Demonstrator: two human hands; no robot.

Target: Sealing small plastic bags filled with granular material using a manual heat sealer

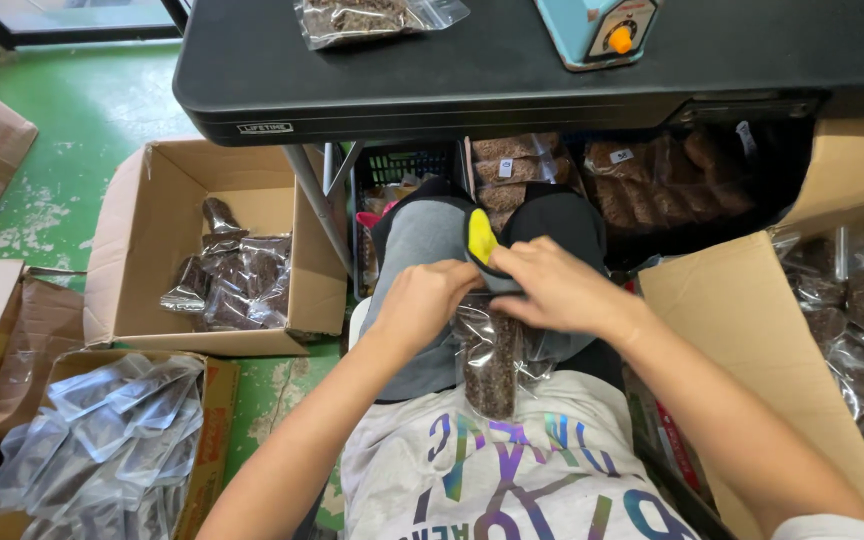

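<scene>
Both the left hand (420,300) and the right hand (555,288) pinch the crinkly clear bag (490,360) of dark granules on the lap; fingers hide its top edge, under the black tabletop (452,80).

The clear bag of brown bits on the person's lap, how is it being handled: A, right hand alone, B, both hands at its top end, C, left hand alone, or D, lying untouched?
B: the left hand and the right hand both grip the top end of the clear bag, which lies along the lap.
</scene>
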